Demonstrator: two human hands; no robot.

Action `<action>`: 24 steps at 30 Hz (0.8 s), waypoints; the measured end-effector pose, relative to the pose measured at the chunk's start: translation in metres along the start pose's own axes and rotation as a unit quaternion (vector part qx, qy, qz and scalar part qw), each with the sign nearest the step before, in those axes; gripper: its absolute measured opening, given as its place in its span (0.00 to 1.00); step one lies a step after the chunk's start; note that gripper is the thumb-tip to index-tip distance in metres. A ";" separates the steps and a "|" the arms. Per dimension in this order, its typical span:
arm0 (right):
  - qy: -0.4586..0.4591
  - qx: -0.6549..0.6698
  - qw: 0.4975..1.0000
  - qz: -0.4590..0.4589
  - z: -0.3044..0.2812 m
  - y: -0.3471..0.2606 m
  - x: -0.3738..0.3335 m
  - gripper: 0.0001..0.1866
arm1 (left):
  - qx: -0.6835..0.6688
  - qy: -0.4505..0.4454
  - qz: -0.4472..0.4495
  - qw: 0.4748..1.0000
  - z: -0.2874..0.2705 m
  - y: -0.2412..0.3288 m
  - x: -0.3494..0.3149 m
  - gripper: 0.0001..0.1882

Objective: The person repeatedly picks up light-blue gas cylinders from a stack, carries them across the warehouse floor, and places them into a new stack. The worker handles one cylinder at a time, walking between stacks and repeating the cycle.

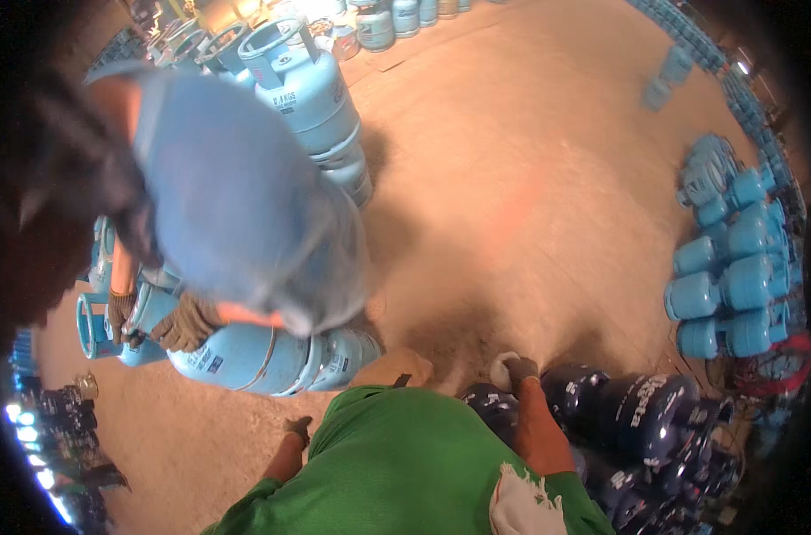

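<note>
My left hand (298, 430), in a dark glove, hangs low beside my green shirt with its fingers apart and nothing in them. Beyond it lies a light blue gas cylinder (236, 355) on its side, end to end with another light blue cylinder (338, 357). A co-worker in blue bends over these, gloved hands (184, 325) on the first cylinder. My right hand (523, 367), gloved too, is closed on a small whitish rounded thing (502, 371) whose kind I cannot make out. It is beside several dark blue gas cylinders (633, 406) lying at my right.
Light blue cylinders (312, 98) stand stacked at the far left. More light blue cylinders (731, 267) lie piled at the right, near a red ring-shaped thing (784, 367). Brown floor (530, 178) stretches between them. Dark cylinders (62, 428) line the left edge.
</note>
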State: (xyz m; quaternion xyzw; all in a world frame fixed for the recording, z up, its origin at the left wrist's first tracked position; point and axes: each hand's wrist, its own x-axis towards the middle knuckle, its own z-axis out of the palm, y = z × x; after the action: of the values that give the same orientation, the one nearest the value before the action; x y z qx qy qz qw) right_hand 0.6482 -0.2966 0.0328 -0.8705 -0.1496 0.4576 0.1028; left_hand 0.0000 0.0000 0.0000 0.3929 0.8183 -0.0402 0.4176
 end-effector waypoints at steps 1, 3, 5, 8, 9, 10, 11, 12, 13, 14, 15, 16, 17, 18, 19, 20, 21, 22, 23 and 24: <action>0.004 -0.007 1.000 0.011 -0.014 0.007 0.013 0.28 | -0.021 -0.096 -0.089 0.991 0.010 -0.007 -0.022 0.44; 0.025 -0.027 0.998 0.054 -0.033 0.031 0.042 0.30 | -0.017 -0.131 -0.100 0.986 0.028 -0.006 -0.046 0.43; 0.036 -0.050 0.993 0.101 -0.046 0.070 0.082 0.33 | -0.010 -0.133 -0.087 0.987 0.050 0.008 -0.059 0.41; 0.079 0.095 0.982 0.141 -0.067 0.107 0.108 0.31 | 0.001 -0.126 -0.066 0.990 0.082 0.052 -0.080 0.39; 0.110 0.209 0.962 0.136 -0.078 0.112 0.100 0.27 | 0.006 -0.124 -0.059 0.991 0.095 0.068 -0.083 0.39; 0.093 0.143 0.977 0.125 -0.103 0.103 0.107 0.26 | 0.015 -0.129 -0.049 0.990 0.109 0.087 -0.087 0.38; 0.078 0.076 0.988 0.111 -0.127 0.092 0.115 0.25 | 0.024 -0.129 -0.040 0.991 0.125 0.107 -0.089 0.38; 0.013 -0.171 0.981 0.089 -0.144 0.082 0.123 0.26 | 0.037 -0.131 -0.029 0.990 0.139 0.129 -0.088 0.37; -0.055 -0.408 0.909 0.066 -0.153 0.087 0.128 0.28 | 0.052 -0.132 -0.018 0.990 0.154 0.144 -0.089 0.37; -0.032 -0.537 0.843 -0.031 -0.164 0.087 0.141 0.27 | 0.071 -0.134 -0.005 0.988 0.171 0.165 -0.089 0.36; 0.011 -0.454 0.890 -0.036 -0.191 0.080 0.174 0.26 | 0.090 -0.136 0.012 0.987 0.189 0.188 -0.090 0.36; 0.019 -0.387 0.922 -0.022 -0.209 0.069 0.199 0.26 | 0.115 -0.136 0.033 0.983 0.204 0.212 -0.091 0.35; 0.040 -0.327 0.944 -0.001 -0.231 0.049 0.216 0.25 | 0.148 -0.136 0.062 0.978 0.218 0.239 -0.093 0.35; 0.077 -0.305 0.949 -0.036 -0.246 0.024 0.227 0.25 | 0.195 -0.131 0.109 0.966 0.229 0.271 -0.095 0.34; 0.042 -0.067 0.996 -0.030 -0.271 -0.008 0.238 0.24 | 0.254 -0.125 0.180 0.942 0.238 0.311 -0.097 0.34; 0.045 0.218 0.975 -0.010 -0.299 -0.039 0.249 0.24 | 0.372 -0.132 0.320 0.861 0.237 0.356 -0.095 0.34; 0.045 0.435 0.899 -0.029 -0.321 -0.073 0.261 0.23 | 0.502 -0.108 0.446 0.733 0.235 0.402 -0.098 0.34; 0.031 0.411 0.911 -0.011 -0.354 -0.121 0.268 0.22 | 0.316 -0.085 0.400 0.856 0.236 0.446 -0.113 0.34; -0.017 0.410 0.909 -0.065 -0.376 -0.159 0.270 0.22 | 0.133 -0.062 0.353 0.924 0.237 0.494 -0.133 0.33; -0.027 0.414 0.908 -0.055 -0.392 -0.215 0.275 0.21 | -0.016 -0.081 0.338 0.937 0.234 0.547 -0.155 0.35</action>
State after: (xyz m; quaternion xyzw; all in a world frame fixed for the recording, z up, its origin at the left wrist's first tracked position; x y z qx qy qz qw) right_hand 1.0842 -0.0142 0.1093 -0.7274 0.0036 0.4952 0.4750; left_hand 0.5759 0.1898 0.1031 0.6350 0.6010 0.0847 0.4780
